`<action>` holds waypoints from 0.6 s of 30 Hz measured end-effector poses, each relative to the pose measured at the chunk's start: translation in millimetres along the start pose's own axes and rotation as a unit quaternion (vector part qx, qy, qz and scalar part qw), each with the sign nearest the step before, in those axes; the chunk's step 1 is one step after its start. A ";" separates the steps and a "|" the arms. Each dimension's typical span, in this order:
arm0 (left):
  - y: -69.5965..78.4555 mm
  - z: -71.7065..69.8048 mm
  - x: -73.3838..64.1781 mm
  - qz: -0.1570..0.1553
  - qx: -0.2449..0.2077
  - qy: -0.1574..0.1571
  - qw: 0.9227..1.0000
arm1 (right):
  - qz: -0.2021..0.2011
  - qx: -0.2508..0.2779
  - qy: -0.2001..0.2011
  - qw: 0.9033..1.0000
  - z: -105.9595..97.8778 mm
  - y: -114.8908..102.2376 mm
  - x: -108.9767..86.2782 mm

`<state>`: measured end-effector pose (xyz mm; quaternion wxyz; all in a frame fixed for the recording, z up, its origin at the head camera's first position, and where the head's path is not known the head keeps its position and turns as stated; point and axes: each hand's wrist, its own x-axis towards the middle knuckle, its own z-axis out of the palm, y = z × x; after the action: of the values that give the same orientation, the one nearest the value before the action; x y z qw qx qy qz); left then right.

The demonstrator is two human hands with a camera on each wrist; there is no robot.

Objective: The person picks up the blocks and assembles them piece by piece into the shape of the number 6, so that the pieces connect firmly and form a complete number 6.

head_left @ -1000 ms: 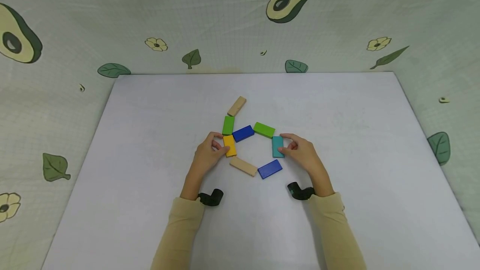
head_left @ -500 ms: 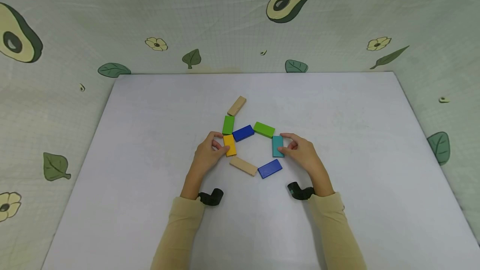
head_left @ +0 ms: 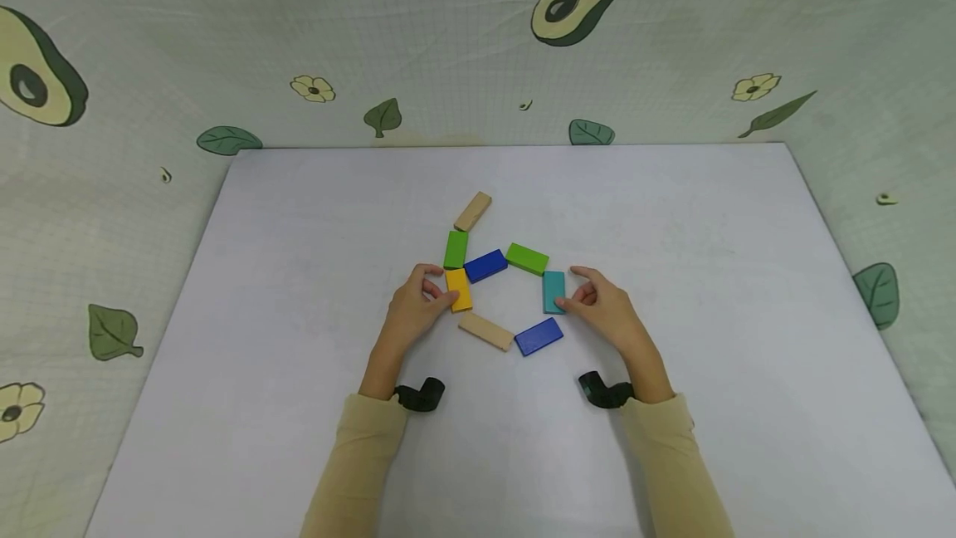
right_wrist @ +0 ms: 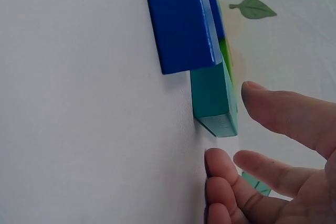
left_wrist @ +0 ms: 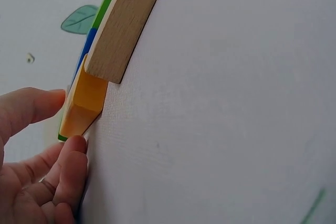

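In the head view, my left hand [head_left: 413,305] is at a yellow block [head_left: 459,290] lying flat in a ring of blocks. Its thumb lies over the block's left side and the index fingertip is at its upper left corner; the left wrist view shows thumb and fingers close around the yellow end [left_wrist: 84,108]. My right hand [head_left: 605,310] is beside a teal block [head_left: 553,292]. Its thumb is near the block's lower right side, and its index finger stands away. In the right wrist view, a gap separates thumb and fingers from the teal block [right_wrist: 212,95].
The ring also has a dark blue block [head_left: 485,266], a green block [head_left: 527,259], a blue block [head_left: 539,336] and a natural wood block [head_left: 485,330]. A second green block [head_left: 456,249] and a wood block [head_left: 473,212] lead away behind. All lie on a white table [head_left: 299,206].
My right hand has shifted slightly right and its index finger has lifted away from the teal block. The left hand and the blocks look unmoved.
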<state>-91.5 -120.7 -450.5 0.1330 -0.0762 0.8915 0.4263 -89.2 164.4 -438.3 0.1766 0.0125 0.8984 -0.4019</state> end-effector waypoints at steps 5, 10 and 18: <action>-1.5 0.0 -0.5 -0.003 -0.005 -0.004 1.000 | 0.007 0.000 -0.010 1.000 3.9 0.8 -6.9; -1.3 -1.3 -2.7 -0.005 -0.014 -0.022 1.000 | 0.001 -0.004 -0.019 1.000 8.8 1.0 -14.0; -0.7 0.7 -7.0 -0.002 0.017 -0.056 0.998 | -0.020 -0.043 0.004 0.999 18.9 3.8 -22.5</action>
<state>-84.5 -120.4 -449.3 0.1850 -0.0513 0.8898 0.4141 -61.7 156.0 -445.2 0.1650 -0.0111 0.9159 -0.3658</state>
